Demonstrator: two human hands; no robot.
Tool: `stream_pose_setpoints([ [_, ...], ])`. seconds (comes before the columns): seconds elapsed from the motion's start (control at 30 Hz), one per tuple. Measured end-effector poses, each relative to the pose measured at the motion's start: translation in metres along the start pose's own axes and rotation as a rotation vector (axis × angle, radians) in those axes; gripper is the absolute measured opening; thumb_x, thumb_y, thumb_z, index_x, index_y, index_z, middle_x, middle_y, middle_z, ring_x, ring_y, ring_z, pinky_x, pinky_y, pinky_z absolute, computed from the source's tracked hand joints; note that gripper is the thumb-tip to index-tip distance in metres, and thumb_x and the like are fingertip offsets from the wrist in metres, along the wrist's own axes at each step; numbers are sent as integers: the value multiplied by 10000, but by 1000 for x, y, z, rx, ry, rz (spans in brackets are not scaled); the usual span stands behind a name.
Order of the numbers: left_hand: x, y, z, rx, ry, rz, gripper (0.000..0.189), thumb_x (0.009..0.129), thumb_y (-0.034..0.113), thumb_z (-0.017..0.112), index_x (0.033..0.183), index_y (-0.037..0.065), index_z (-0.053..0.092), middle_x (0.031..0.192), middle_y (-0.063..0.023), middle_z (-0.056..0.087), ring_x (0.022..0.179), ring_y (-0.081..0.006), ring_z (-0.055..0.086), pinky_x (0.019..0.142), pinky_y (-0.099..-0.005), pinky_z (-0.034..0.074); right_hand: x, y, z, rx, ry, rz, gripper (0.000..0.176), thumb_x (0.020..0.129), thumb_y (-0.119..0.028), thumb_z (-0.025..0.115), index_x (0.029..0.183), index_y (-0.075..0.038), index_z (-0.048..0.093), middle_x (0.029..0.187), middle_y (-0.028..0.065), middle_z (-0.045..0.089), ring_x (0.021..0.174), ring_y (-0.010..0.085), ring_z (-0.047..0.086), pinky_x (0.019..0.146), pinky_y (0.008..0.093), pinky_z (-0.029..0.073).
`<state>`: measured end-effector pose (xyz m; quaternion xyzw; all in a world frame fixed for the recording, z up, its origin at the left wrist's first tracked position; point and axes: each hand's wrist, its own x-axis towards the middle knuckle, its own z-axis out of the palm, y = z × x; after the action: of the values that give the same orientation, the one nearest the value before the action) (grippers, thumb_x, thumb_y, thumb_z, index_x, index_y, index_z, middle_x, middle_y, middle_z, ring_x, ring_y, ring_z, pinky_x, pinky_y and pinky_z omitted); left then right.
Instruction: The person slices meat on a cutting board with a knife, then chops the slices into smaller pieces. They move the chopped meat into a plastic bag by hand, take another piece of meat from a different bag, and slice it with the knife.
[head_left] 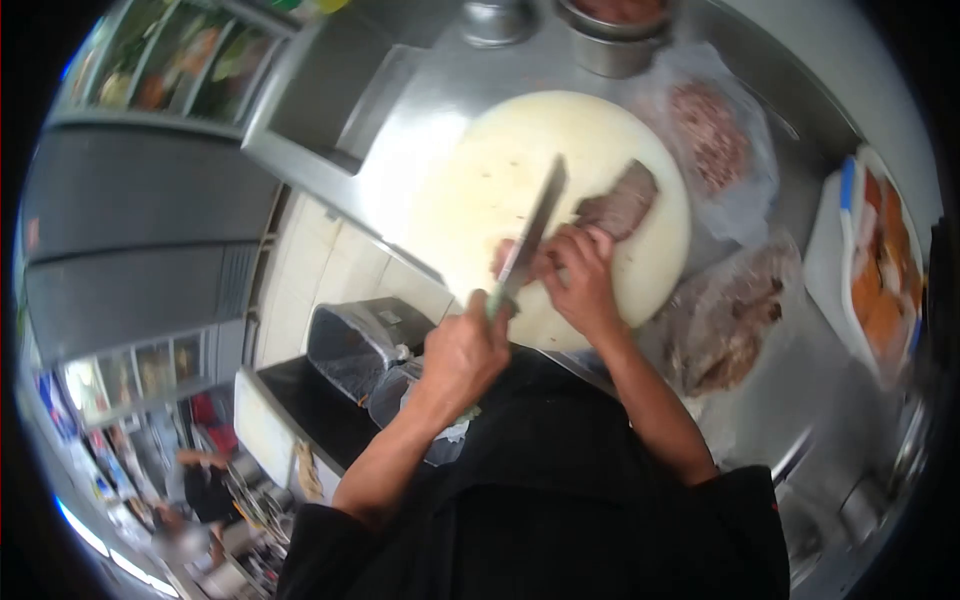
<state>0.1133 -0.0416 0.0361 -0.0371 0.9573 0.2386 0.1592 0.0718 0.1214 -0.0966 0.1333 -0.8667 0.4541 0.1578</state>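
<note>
My left hand [467,350] is closed around the handle of a kitchen knife [536,222], whose long blade points away over a round cream cutting board [480,150]. The fingers of my right hand [582,278] are curled down on a piece of meat on the board, close beside the blade. A larger dark brown piece of meat [625,203] lies just beyond that hand. On the other side of the blade sits a small pinkish bit of meat [502,257]. The fingers partly hide the piece under them.
To the right lie a plastic bag of chopped pink meat [708,135] and a bag with darker meat [730,330]. A white tray [845,255] holds orange-brown pieces. Metal pots [612,48] stand behind the board. A lined bin [345,350] is at lower left; a person [205,490] works farther off.
</note>
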Motion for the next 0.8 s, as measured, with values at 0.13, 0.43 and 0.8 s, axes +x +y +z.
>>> stream_pose_setpoints([
  [0.13, -10, -14, 18, 63, -65, -6, 330, 948, 262, 586, 1180, 27, 563, 669, -253, 653, 634, -448, 666, 598, -558, 534, -2, 19, 2, -73, -87, -61, 242, 959, -279, 627, 1017, -45, 649, 1083, 179, 623, 1106, 382, 540, 1022, 526, 357],
  [0.43, -26, -25, 24, -343, 235, -68, 276, 882, 177, 624, 1015, -36, 509, 653, -258, 635, 638, -482, 640, 566, -565, 493, 9, 52, 4, -234, -88, -172, 292, 980, -243, 612, 1123, 11, 610, 1210, 182, 621, 1164, 374, 534, 1036, 499, 340],
  [0.8, -46, -53, 8, -483, 165, 75, 384, 817, 93, 639, 1094, -83, 439, 669, -253, 615, 676, -494, 626, 584, -560, 480, 40, 50, -46, -588, -413, -276, 583, 633, -195, 658, 1204, -87, 609, 1333, 100, 572, 1303, 372, 429, 1090, 570, 275],
])
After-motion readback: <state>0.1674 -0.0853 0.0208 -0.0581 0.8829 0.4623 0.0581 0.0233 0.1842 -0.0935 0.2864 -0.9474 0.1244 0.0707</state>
